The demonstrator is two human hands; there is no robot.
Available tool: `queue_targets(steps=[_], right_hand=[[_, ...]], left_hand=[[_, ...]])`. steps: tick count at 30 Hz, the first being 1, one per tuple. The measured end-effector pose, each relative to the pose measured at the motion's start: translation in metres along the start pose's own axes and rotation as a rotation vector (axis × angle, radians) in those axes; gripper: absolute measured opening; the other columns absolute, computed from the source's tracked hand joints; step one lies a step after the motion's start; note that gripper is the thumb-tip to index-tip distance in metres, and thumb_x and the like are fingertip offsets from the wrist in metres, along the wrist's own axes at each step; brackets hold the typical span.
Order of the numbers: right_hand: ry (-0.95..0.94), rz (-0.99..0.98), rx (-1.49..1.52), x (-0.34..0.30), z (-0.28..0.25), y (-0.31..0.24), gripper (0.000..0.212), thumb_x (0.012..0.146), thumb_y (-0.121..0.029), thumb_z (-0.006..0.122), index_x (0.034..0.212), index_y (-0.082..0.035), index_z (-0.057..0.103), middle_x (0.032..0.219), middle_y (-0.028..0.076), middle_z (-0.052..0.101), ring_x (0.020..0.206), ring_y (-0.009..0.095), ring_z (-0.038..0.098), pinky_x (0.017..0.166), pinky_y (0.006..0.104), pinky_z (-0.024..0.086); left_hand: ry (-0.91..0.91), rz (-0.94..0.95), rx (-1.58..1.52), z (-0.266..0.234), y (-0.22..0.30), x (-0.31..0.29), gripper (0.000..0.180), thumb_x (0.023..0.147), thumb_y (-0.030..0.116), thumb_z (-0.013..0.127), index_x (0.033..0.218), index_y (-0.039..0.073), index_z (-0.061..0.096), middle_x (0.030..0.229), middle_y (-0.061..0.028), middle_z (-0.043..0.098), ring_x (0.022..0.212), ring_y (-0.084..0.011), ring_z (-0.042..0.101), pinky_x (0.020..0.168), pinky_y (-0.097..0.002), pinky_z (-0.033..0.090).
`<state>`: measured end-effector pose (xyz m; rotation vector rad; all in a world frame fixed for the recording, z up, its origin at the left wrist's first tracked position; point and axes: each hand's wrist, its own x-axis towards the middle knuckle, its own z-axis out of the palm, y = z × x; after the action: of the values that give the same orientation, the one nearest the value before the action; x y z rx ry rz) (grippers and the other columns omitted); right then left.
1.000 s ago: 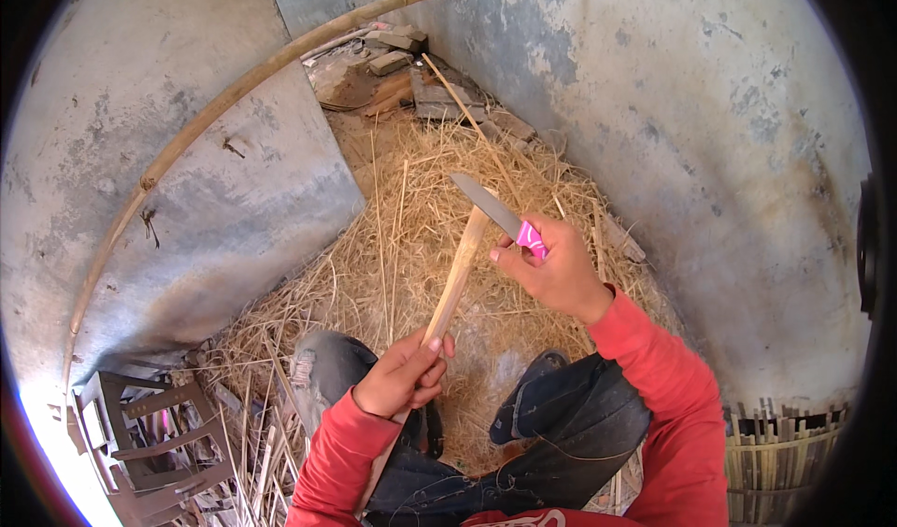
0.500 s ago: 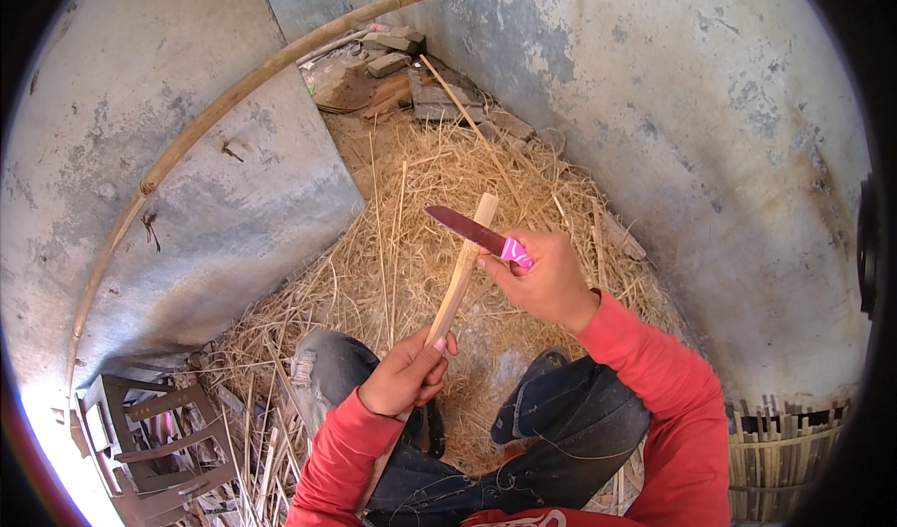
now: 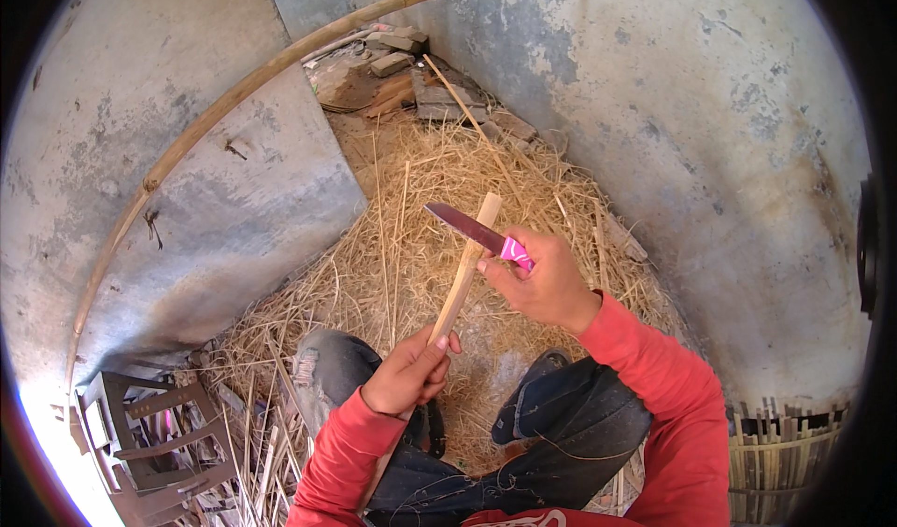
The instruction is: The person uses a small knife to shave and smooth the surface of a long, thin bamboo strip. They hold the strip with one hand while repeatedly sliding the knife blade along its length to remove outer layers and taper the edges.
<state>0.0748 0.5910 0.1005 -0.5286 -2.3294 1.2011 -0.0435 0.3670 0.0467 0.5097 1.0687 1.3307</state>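
My left hand (image 3: 413,370) is closed around a pale bamboo strip (image 3: 458,293), which slants up and away from my lap. The strip's lower length runs down behind my left forearm. In my right hand (image 3: 542,279) is a knife (image 3: 464,225) with a dark reddish blade and a pink and white handle. Its blade lies across the strip near the far end, pointing to the left. The thumb of my right hand rests against the strip just below the blade.
Straw-like shavings (image 3: 448,167) cover the floor. A long curved bamboo pole (image 3: 234,92) leans along the grey wall (image 3: 691,153). Bricks (image 3: 448,102) lie in the far corner. A dark wooden frame (image 3: 173,438) stands at lower left, a slatted bamboo basket (image 3: 780,457) at lower right.
Almost nothing differs. The knife and both hands keep nearly the same place on the strip; the whole view has shifted very slightly.
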Motion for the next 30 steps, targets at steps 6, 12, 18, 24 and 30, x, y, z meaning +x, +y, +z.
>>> queue_targets(steps=[6,12,18,24,30], right_hand=[[-0.094,-0.028,-0.113,-0.001,0.001,0.004,0.038,0.101,-0.035,0.064,0.084,-0.001,0.064,0.059,0.017,0.055,0.049,0.035,0.055,0.049,0.0433,0.041],[-0.066,-0.047,-0.221,-0.009,0.018,0.006,0.043,0.104,-0.038,0.06,0.081,-0.001,0.063,0.057,0.022,0.056,0.053,0.044,0.059,0.051,0.0504,0.044],[-0.124,-0.02,-0.211,-0.015,0.026,0.011,0.045,0.106,-0.038,0.058,0.08,-0.001,0.062,0.057,0.023,0.057,0.053,0.044,0.061,0.05,0.0505,0.046],[-0.293,-0.138,-0.189,-0.039,0.046,0.007,0.044,0.106,-0.04,0.057,0.083,-0.003,0.064,0.057,0.022,0.057,0.054,0.043,0.062,0.049,0.0501,0.047],[-0.06,-0.095,-0.185,-0.01,0.03,0.007,0.043,0.106,-0.037,0.058,0.082,-0.002,0.063,0.057,0.021,0.056,0.051,0.042,0.06,0.047,0.0493,0.045]], left_hand=[[0.0,-0.006,-0.04,-0.002,0.003,0.001,0.033,0.113,0.038,0.043,0.117,0.007,0.054,0.064,0.006,0.029,0.049,-0.0057,0.024,0.046,-0.0238,0.021],[0.083,0.049,0.078,0.005,0.005,-0.002,0.029,0.115,0.031,0.037,0.115,0.005,0.052,0.062,0.0046,0.035,0.048,-0.0068,0.031,0.046,-0.0238,0.028],[0.109,0.085,0.156,0.003,-0.003,-0.002,0.03,0.115,0.032,0.04,0.113,0.006,0.054,0.062,0.004,0.037,0.047,-0.0069,0.03,0.045,-0.0241,0.026],[0.089,0.051,0.053,-0.002,-0.001,-0.002,0.028,0.115,0.031,0.04,0.112,0.007,0.054,0.061,0.0038,0.038,0.046,-0.007,0.032,0.045,-0.024,0.028],[0.056,0.071,0.002,0.001,0.001,-0.004,0.031,0.114,0.034,0.042,0.11,0.005,0.054,0.064,0.004,0.033,0.047,-0.0064,0.026,0.044,-0.0243,0.022]])
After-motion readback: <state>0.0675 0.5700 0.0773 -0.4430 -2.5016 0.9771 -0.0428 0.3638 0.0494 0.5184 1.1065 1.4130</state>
